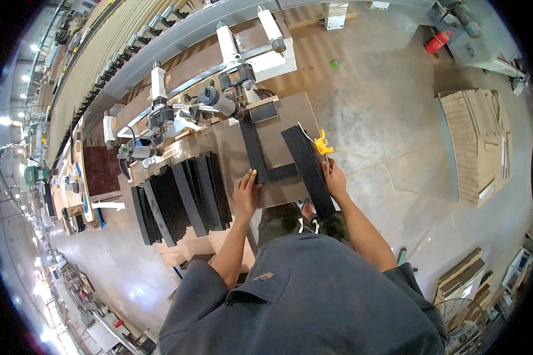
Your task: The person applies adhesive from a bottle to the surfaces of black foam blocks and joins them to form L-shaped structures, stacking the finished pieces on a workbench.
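In front of me lies a brown work board (287,109) with black strips on it. My left hand (247,193) closes around the near end of a long black strip (253,145), which runs away toward the machine. A short black crosspiece (282,173) joins that strip toward the right. My right hand (335,180) grips the outer edge of a wider black strip (308,170), which slants along the board's right side and overhangs its near edge. Beyond my right fingers, a yellow plastic piece (323,143) sits by the board's edge. The right fingertips are partly hidden.
Several black strips (186,195) lean in rows to the left. A machine with grey and white cylinders (219,102) stands just beyond the board. Stacked brown panels (477,142) and a red fire extinguisher (437,41) are at the right. A fan (459,316) stands at lower right.
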Action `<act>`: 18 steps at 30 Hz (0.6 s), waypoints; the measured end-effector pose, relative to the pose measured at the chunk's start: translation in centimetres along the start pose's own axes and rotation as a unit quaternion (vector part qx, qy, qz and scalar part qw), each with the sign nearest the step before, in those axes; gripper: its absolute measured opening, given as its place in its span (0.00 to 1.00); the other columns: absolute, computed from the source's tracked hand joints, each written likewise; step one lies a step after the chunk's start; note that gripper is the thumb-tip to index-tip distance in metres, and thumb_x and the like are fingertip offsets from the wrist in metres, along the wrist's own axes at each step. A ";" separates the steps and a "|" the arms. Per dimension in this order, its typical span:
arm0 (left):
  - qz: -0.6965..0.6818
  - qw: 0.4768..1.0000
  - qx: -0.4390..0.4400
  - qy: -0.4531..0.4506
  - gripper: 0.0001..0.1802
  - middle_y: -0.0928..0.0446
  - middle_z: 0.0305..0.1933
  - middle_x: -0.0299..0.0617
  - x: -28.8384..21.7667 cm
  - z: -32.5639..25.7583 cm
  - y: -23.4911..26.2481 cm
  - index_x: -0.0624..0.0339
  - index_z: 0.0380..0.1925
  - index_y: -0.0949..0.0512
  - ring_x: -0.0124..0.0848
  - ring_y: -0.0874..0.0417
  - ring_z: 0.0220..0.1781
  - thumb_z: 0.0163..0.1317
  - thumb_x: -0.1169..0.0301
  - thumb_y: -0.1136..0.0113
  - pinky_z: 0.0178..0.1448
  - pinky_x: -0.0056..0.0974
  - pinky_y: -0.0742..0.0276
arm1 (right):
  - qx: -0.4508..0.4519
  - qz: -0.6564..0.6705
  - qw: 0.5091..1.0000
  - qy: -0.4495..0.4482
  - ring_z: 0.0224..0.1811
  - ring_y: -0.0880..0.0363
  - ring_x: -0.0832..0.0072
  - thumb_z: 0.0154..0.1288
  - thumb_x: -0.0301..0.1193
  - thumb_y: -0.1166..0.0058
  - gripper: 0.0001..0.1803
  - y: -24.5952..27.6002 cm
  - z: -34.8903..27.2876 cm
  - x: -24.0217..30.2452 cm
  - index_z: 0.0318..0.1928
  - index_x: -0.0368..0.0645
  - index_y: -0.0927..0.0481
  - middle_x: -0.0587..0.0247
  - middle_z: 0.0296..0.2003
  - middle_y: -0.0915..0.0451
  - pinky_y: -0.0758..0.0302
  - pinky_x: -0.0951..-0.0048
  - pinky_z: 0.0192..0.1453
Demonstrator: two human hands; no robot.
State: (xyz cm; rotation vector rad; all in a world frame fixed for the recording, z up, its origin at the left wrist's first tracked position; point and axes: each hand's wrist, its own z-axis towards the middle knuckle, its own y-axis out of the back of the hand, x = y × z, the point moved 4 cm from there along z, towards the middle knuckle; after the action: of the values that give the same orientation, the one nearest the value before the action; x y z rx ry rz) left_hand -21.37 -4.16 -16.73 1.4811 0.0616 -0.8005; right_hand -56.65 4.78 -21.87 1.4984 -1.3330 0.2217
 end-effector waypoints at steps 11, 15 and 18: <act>0.020 0.998 -0.034 -0.056 0.29 0.18 0.74 0.47 -0.8 1.0 0.6 0.59 0.70 0.17 0.54 0.19 0.62 0.69 0.73 0.25 0.68 0.54 0.21 | -0.002 -0.013 1.000 0.014 0.61 0.13 0.37 0.91 0.57 0.59 0.32 -0.7 0.4 -1.4 0.73 0.45 0.21 0.39 0.58 0.11 0.19 0.42 0.63; 0.006 0.998 -0.039 -0.045 0.31 0.18 0.74 0.47 -0.5 0.9 0.3 0.57 0.71 0.17 0.56 0.18 0.64 0.67 0.74 0.23 0.68 0.55 0.21 | 0.002 -0.026 1.000 0.007 0.59 0.14 0.34 0.91 0.56 0.59 0.31 -0.9 0.7 -1.7 0.71 0.45 0.21 0.35 0.56 0.12 0.20 0.41 0.62; 0.007 0.999 -0.035 -0.034 0.31 0.18 0.74 0.47 -0.6 1.0 0.4 0.56 0.71 0.17 0.55 0.18 0.64 0.67 0.73 0.23 0.68 0.55 0.20 | -0.001 -0.035 0.999 0.027 0.58 0.15 0.32 0.91 0.56 0.59 0.30 -0.8 0.8 -1.5 0.68 0.44 0.21 0.33 0.54 0.12 0.20 0.39 0.60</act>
State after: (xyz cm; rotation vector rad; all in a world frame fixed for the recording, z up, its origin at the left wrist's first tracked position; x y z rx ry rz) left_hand -22.02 -4.82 -15.99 1.3853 0.0276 -0.8286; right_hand -56.97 4.87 -23.70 1.5238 -1.2350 0.2142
